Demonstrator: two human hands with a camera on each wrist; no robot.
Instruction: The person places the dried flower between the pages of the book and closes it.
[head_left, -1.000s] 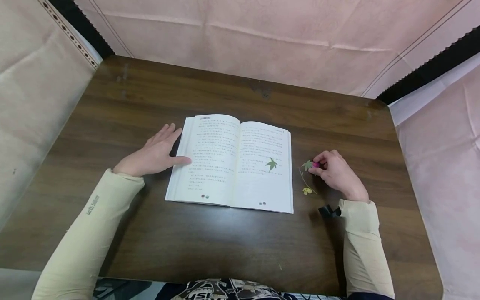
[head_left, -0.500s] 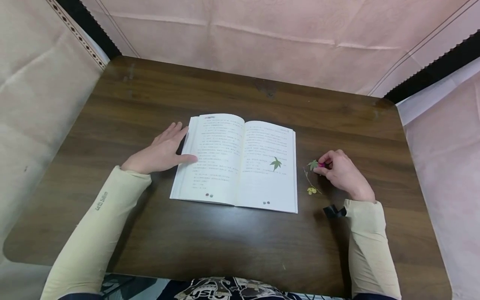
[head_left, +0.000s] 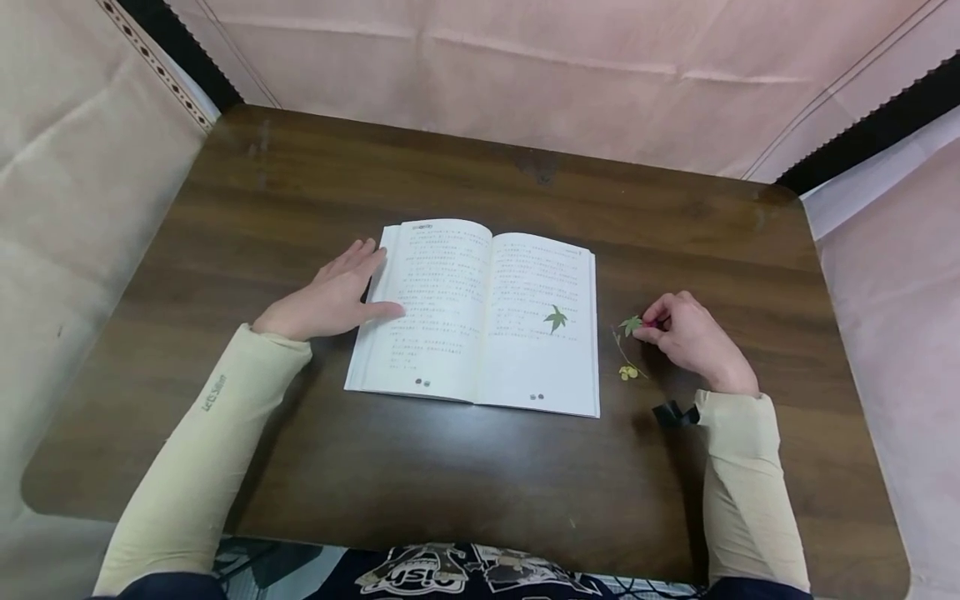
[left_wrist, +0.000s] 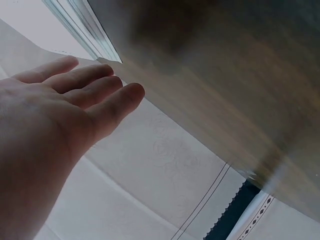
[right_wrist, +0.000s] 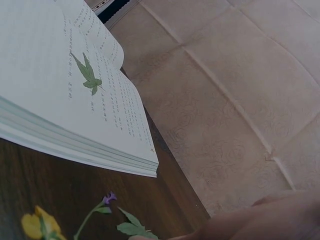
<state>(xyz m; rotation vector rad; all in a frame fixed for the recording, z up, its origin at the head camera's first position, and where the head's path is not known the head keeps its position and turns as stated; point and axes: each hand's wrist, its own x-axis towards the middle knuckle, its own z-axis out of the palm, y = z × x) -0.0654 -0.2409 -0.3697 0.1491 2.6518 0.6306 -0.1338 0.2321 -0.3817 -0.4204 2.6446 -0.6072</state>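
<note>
An open book [head_left: 536,367] with printed pages lies on the brown table, a green star-shaped leaf [head_left: 556,319] flat on its right page. My left hand [head_left: 330,293] is at the book's left edge, thumb on the left page and the other fingers straight beside it. To the right of the book, my right hand [head_left: 693,340] pinches a small magenta flower [head_left: 651,324], mostly hidden by the fingers. A second green leaf [head_left: 631,326] shows right at those fingertips. Just below lies a thin sprig with yellow flowers [head_left: 628,372]; in the right wrist view a small purple flower [right_wrist: 108,198] tops a stem.
Pale pink cloth [head_left: 480,75] hangs along the table's far edge and both sides. A black strap end [head_left: 675,414] sticks out by my right sleeve cuff. The table's front edge runs close to my body.
The head view has shifted slightly. My left thumb reaches a little further over the left page. The right hand stays at the magenta flower and the leaf beside it.
</note>
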